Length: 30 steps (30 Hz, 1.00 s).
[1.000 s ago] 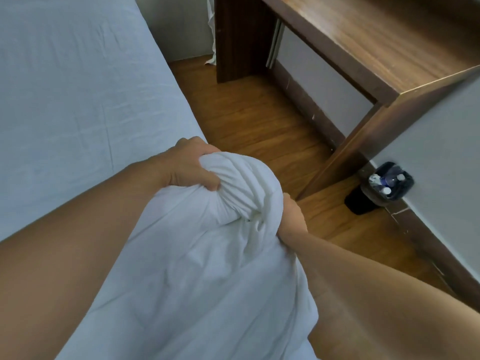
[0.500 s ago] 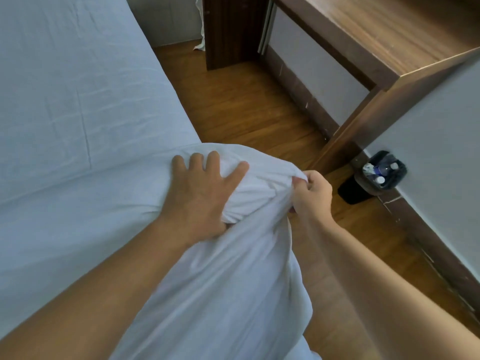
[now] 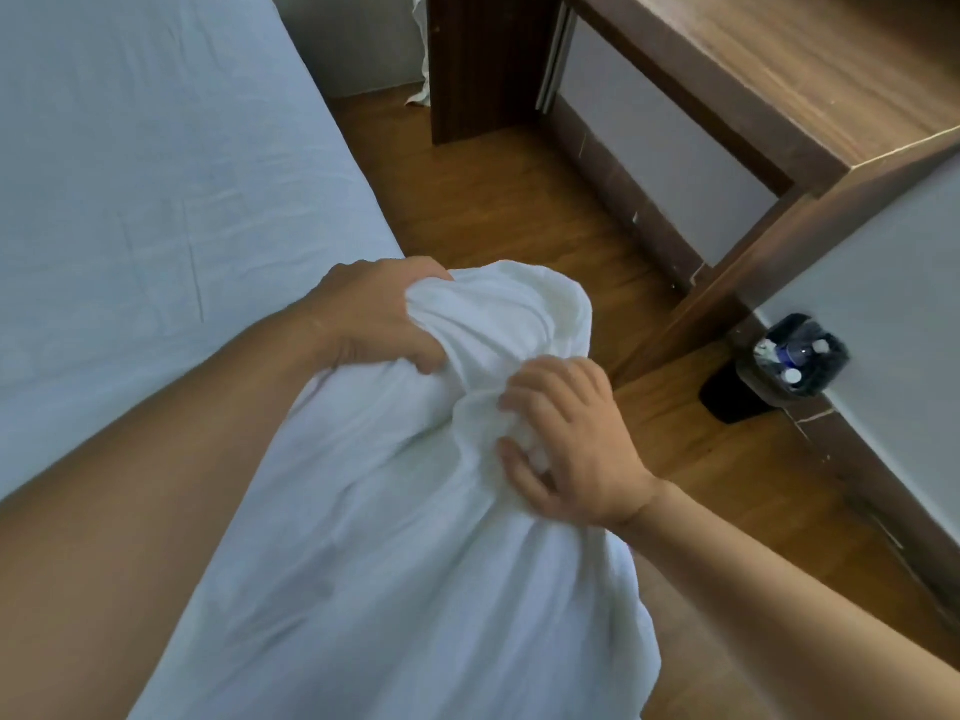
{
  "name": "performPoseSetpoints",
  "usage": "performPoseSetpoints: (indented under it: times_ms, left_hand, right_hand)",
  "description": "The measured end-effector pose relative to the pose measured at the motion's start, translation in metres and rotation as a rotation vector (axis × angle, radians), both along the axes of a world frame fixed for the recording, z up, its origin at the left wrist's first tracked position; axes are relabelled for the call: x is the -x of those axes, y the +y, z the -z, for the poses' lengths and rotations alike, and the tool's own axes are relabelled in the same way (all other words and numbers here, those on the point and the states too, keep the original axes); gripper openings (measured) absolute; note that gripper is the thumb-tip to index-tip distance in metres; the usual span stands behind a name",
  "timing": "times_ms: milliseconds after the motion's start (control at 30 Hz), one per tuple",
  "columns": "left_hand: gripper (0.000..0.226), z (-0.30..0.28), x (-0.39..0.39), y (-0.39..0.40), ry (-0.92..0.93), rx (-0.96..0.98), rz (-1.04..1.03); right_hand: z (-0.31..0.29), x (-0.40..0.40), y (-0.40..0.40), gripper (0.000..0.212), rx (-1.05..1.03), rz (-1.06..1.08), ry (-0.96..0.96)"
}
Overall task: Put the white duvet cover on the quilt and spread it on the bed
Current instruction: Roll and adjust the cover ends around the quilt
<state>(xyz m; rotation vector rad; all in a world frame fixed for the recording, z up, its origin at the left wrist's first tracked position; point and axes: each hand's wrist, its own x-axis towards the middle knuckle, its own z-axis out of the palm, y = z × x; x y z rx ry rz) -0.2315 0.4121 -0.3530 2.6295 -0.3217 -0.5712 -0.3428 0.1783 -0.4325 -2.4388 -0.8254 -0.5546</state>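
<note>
- Left hand (image 3: 374, 317) grips a bunched corner of the white duvet cover (image 3: 415, 511)
- Right hand (image 3: 566, 444) pinches a fold just beside it
- Cover hangs over the edge of the bed (image 3: 130, 174)
- Wooden desk (image 3: 779, 70) stands well apart, with a bin (image 3: 800, 356) on the floor (image 3: 493, 200)

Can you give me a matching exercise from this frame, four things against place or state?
Things:
1. left hand
2. right hand
3. bin
4. bed

Places or states:
A. on the floor against the wall, bottles inside
B. grips the bunched top of the duvet cover from the bed side
C. covered with a pale sheet, left of the wooden floor
D. pinches folds of fabric lower down, nearer the desk side

Pairs: 1-B, 2-D, 3-A, 4-C
</note>
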Motion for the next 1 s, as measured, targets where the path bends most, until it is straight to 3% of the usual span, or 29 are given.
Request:
performPoseSetpoints:
  times_ms: [33, 100, 167, 300, 367, 467, 500, 567, 633, 767, 867, 933, 1000]
  left_hand:
    - [0.08, 0.001, -0.005, 0.003, 0.027, 0.019, -0.011]
    - [0.08, 0.004, -0.019, 0.011, 0.075, 0.085, -0.027]
    - [0.077, 0.008, -0.031, 0.018, 0.144, 0.182, -0.031]
    - [0.076, 0.003, -0.04, 0.021, 0.181, 0.158, 0.036]
    - [0.075, -0.003, -0.027, 0.015, -0.041, 0.079, 0.076]
    - [0.065, 0.006, 0.021, 0.006, -0.712, -0.159, 0.149]
    - [0.075, 0.013, 0.038, 0.005, -0.769, -0.272, 0.116]
    - [0.113, 0.027, 0.062, 0.007, -0.674, -0.53, 0.044]
    - [0.134, 0.037, 0.066, 0.012, -0.63, -0.647, 0.033]
    - [0.123, 0.035, 0.041, 0.016, -0.621, -0.586, 0.038]
    - [0.111, 0.023, 0.022, 0.027, -0.482, -0.514, 0.049]
    - [0.107, 0.018, 0.007, 0.035, -0.371, -0.454, 0.054]
    - [0.105, 0.016, -0.012, 0.04, -0.243, -0.371, 0.052]
  right_hand:
    - [0.0, 0.004, 0.0, 0.034, 0.187, -0.125, 0.042]
    - [0.015, 0.009, -0.008, 0.043, 0.34, -0.116, 0.197]
    - [0.036, 0.019, -0.029, 0.039, 0.295, -0.124, 0.304]
    - [0.06, 0.038, -0.036, 0.026, 0.186, -0.11, 0.452]
    - [0.056, 0.028, -0.024, 0.017, 0.109, -0.021, 0.525]
    - [0.037, 0.006, -0.012, 0.019, -0.118, 0.118, 0.567]
    - [0.03, -0.002, -0.009, 0.013, -0.168, 0.191, 0.508]
    - [0.019, -0.019, -0.001, 0.018, -0.219, 0.357, 0.419]
    - [0.013, -0.033, 0.009, 0.032, -0.191, 0.456, 0.436]
    - [-0.008, -0.049, 0.025, 0.061, -0.194, 0.513, 0.448]
    - [-0.025, -0.085, 0.033, 0.085, -0.181, 0.54, 0.494]
    - [-0.015, -0.109, 0.042, 0.076, -0.136, 0.503, 0.655]
    - [0.004, -0.125, 0.05, 0.075, -0.216, 0.498, 0.94]
